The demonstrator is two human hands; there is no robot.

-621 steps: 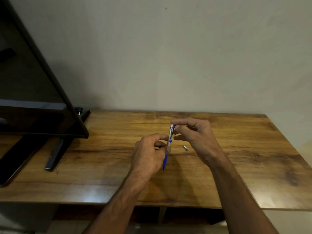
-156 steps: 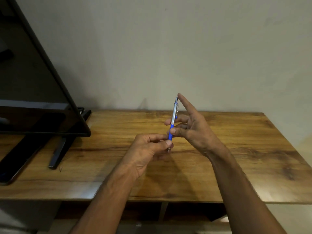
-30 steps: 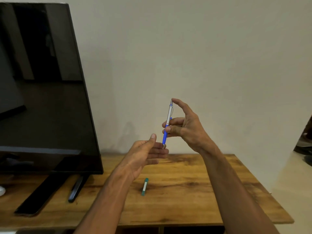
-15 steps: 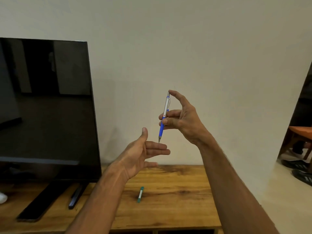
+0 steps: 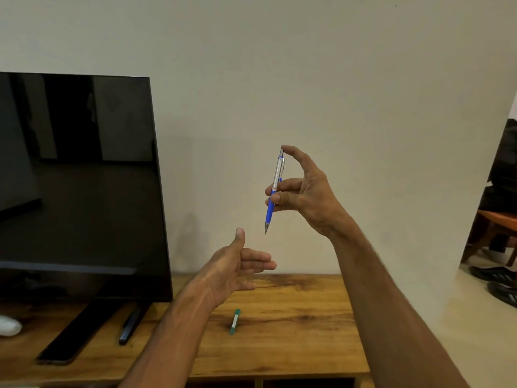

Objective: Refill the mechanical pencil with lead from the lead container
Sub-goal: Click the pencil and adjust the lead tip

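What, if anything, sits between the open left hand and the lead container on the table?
Nothing visible. The left hand is open and empty in the air above the table; the lead container lies alone on bare wood below it. The right hand holds the mechanical pencil higher up, clear of that path.

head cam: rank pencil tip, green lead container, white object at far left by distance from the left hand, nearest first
From the open left hand:
1. Pencil tip, just above and right of it; the mechanical pencil is held upright by the right hand.
2. Green lead container, lying on the table below the hand.
3. White object, far left on the table, beside the monitor stand.
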